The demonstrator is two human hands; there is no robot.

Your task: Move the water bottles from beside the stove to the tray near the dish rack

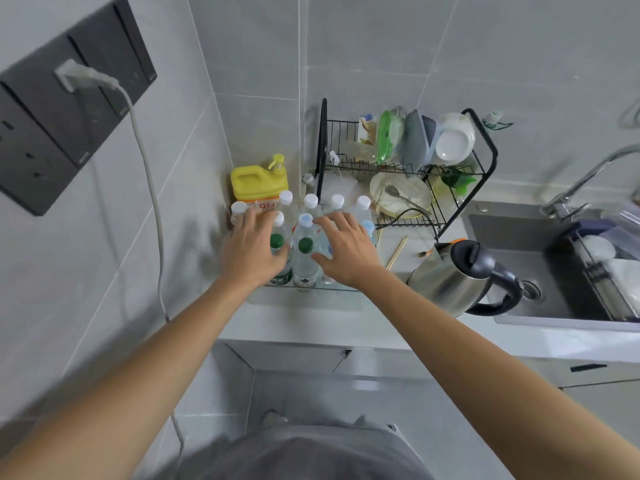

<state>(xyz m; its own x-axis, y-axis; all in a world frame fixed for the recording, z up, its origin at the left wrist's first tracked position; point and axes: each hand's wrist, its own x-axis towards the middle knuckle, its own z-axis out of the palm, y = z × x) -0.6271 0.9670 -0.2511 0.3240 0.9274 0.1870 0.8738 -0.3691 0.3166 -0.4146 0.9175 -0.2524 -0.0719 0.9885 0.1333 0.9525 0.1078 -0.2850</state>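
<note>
Water bottles [304, 244] stand clustered in the tray [311, 289] beside the dish rack [408, 164]; left hand [252, 247] and right hand [346, 251] hover released, apparently letting go, next withdrawing.

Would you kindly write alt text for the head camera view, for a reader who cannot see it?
Both hands, left hand and right hand, reach with spread fingers over a cluster of water bottles standing in a clear tray beside a black dish rack. A yellow detergent jug stands behind them, a steel kettle and sink to the right.
</note>
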